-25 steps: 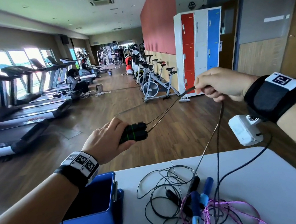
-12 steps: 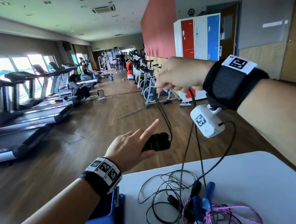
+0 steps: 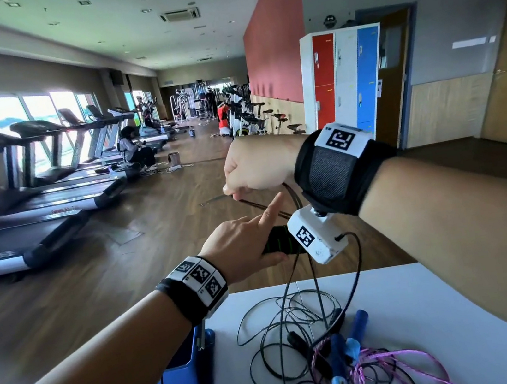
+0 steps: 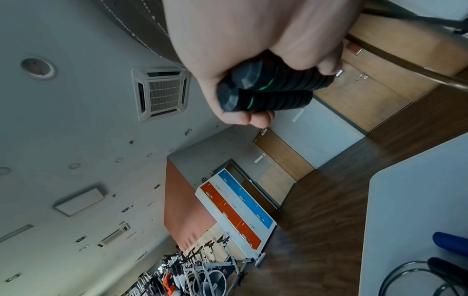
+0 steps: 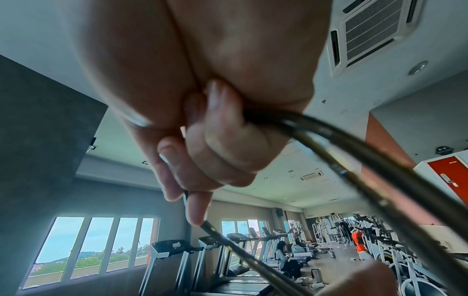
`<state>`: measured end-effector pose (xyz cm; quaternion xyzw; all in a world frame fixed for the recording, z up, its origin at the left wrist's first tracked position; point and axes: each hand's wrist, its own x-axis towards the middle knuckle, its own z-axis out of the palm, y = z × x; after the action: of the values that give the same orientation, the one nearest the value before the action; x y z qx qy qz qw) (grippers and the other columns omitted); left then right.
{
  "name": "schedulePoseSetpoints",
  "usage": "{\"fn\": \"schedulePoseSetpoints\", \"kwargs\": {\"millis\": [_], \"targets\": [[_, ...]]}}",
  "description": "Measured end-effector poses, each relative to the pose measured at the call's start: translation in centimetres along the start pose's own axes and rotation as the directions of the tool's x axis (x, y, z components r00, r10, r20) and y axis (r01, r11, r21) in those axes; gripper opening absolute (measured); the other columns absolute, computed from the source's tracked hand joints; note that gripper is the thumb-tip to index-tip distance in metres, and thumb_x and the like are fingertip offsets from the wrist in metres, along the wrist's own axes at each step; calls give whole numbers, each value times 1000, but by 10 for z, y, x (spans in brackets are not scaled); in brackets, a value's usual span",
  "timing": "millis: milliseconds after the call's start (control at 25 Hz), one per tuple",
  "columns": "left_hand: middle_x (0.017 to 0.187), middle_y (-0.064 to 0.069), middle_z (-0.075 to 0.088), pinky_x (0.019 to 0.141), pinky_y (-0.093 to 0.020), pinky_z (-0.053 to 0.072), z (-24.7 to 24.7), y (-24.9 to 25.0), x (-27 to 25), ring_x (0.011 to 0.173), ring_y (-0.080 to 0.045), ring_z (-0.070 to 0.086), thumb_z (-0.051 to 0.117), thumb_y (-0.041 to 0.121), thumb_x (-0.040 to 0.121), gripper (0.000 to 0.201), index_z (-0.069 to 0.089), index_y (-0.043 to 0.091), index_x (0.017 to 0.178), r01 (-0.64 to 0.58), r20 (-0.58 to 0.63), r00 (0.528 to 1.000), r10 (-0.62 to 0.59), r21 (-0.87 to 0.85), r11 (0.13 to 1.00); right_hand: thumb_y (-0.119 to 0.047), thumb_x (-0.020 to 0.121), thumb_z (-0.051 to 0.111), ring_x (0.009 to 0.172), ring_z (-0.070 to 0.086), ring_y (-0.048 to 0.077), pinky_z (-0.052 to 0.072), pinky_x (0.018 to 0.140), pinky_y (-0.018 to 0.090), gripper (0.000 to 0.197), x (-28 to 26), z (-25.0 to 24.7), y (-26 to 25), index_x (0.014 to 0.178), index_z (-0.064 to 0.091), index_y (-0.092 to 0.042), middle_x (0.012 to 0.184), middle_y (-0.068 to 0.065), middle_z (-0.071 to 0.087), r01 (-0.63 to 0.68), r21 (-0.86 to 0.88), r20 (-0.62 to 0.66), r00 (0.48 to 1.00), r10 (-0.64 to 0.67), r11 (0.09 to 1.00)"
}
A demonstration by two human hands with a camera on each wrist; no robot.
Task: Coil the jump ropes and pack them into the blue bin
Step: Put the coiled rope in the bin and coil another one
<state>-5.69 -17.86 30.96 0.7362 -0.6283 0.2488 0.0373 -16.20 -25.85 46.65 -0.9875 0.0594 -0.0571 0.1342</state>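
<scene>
My left hand point(image 3: 247, 242) grips the two black handles with green rings point(image 3: 276, 241) of one jump rope, side by side in the palm point(image 4: 268, 90), with the index finger pointing up. Just above it my right hand point(image 3: 255, 168) pinches that rope's black cord point(image 3: 292, 190), which bends out of the fist point(image 5: 354, 160) and hangs down to the table. The blue bin point(image 3: 189, 381) stands at the white table's left edge, mostly hidden under my left forearm. On the table lie tangled black cords point(image 3: 285, 319), blue handles point(image 3: 341, 354) and a pink rope point(image 3: 389, 366).
The white table point(image 3: 447, 310) reaches to the right of the rope pile. Beyond it is wooden gym floor, with treadmills point(image 3: 32, 207) on the left, exercise bikes and lockers point(image 3: 343, 78) on the right. A person sits on the floor far off.
My right hand has carried the cord from the right to above the left hand and down close to it. My left index finger has straightened and points up at the cord.
</scene>
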Motion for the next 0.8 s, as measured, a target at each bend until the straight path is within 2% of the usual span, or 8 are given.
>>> {"fn": "schedulePoseSetpoints", "kwargs": {"millis": [80, 160, 200, 280, 400, 560, 720, 800], "targets": [[114, 1, 71, 80, -39, 55, 0, -2, 3, 100, -24, 69, 56, 70, 88, 97, 12, 20, 158, 7, 12, 1000, -7, 8, 1000, -28, 90, 66, 68, 62, 25, 49, 69, 32, 25, 1, 4, -1, 76, 79, -12, 87, 12, 78, 21, 2, 7, 1000, -21, 1000], [110, 1, 72, 80, -39, 55, -3, -4, 4, 100, -23, 69, 56, 69, 88, 79, 31, 22, 146, 5, 10, 1000, -5, 4, 1000, -28, 90, 66, 73, 68, 29, 54, 73, 34, 25, -1, 3, -1, 74, 78, -13, 84, 6, 79, 45, 12, -3, 999, -45, 999], [108, 1, 72, 79, -38, 55, -5, -6, 2, 99, -23, 69, 56, 69, 88, 72, 38, 23, 140, 8, -1, 1000, -8, 3, 1000, -27, 91, 66, 70, 69, 21, 53, 70, 30, 25, -3, 0, 4, 74, 78, -14, 79, 0, 78, 52, 14, -16, 999, -52, 999], [105, 2, 71, 77, -37, 55, -9, -15, -7, 97, -23, 69, 56, 68, 87, 62, 48, 23, 129, 13, -35, 999, -12, 6, 1000, -26, 93, 66, 57, 59, 4, 43, 57, 19, 23, -11, -10, 21, 79, 78, -13, 69, -7, 70, 47, -14, -54, 997, -48, 999], [103, 5, 68, 72, -35, 54, -12, -30, -24, 93, -22, 68, 49, 70, 86, 58, 54, 23, 119, -27, -119, 993, 27, 4, 1000, -29, 92, 70, 57, 53, 1, 41, 55, 18, 19, -24, -21, 64, 80, 76, -17, 70, -7, 67, 1, -55, -96, 995, -6, 998], [100, 3, 66, 69, -35, 56, -15, -29, -29, 88, -22, 67, 54, 66, 88, 52, 55, 23, 118, -120, -237, 965, 110, -31, 992, -34, 92, 72, 76, 61, 13, 46, 71, 29, 13, -26, -7, 111, 84, 75, -25, 84, -8, 72, -46, 17, -166, 985, 48, 999], [100, 1, 67, 72, -29, 51, -19, -21, -25, 85, -20, 66, 57, 61, 91, 50, 60, 18, 117, -172, -364, 919, 151, -25, 985, -34, 94, 70, 73, 61, 6, 45, 68, 27, 15, -17, 25, 144, 91, 77, -21, 81, -6, 72, -58, 90, -291, 953, 82, 994], [103, 0, 67, 72, -29, 52, -20, -20, -23, 86, -20, 66, 59, 60, 92, 49, 58, 18, 118, -182, -389, 909, 150, -46, 982, -34, 95, 68, 74, 64, 11, 47, 69, 30, 18, -15, 49, 156, 88, 77, -21, 81, -7, 73, -60, 147, -320, 942, 105, 987]]}}
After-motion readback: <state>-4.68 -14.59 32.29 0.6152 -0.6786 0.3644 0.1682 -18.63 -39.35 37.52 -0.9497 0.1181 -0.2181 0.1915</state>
